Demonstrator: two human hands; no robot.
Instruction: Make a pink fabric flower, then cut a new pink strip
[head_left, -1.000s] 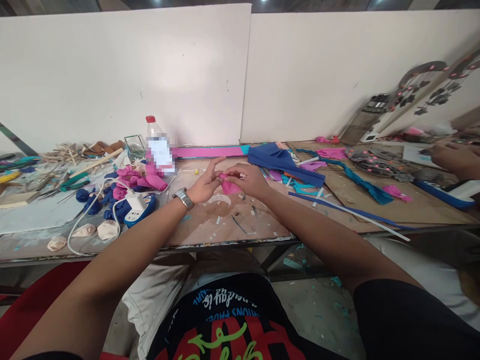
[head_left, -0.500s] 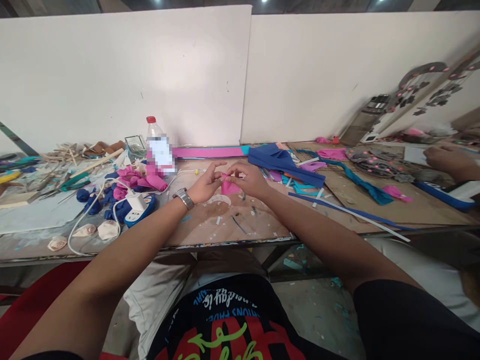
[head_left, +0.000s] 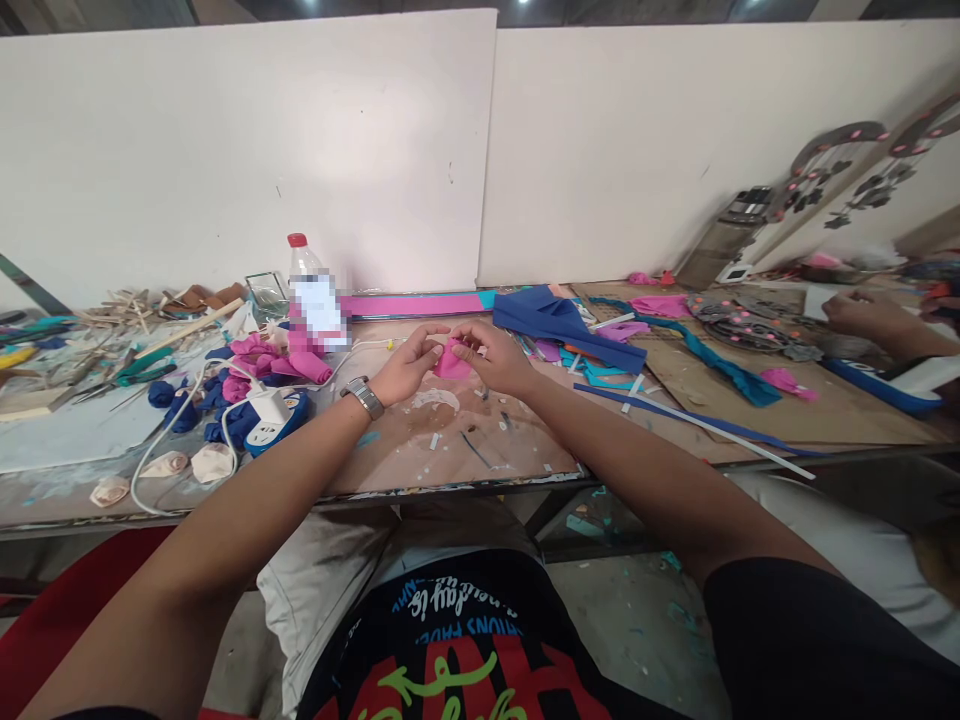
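Between my hands, just above the table [head_left: 405, 455], is a small bright pink piece of thin material [head_left: 453, 364], cloth or paper, I cannot tell which. My left hand [head_left: 406, 367], with a metal watch [head_left: 364, 396] on its wrist, pinches the left edge of the piece. From the other side my right hand [head_left: 491, 357] grips it with thumb and fingers. Left of my hands lie bunched pink rolls [head_left: 307, 362] and dark blue rolled pieces [head_left: 180, 408]. Cream rolled flowers [head_left: 213, 462] rest near the table's front edge.
A white power strip [head_left: 274, 420] with a cable sits to the left, near a red-capped bottle [head_left: 300, 262]. Folded dark blue cloth [head_left: 566, 325] and long strips [head_left: 720, 425] lie to the right. Farther right, another person's hand [head_left: 862, 315] is over the table. A white partition [head_left: 247, 150] stands behind.
My hands have drawn closer around the pink piece, and its lower part now looks wider and more bunched. My view has shifted slightly to the right. The other person's hand has moved a little.
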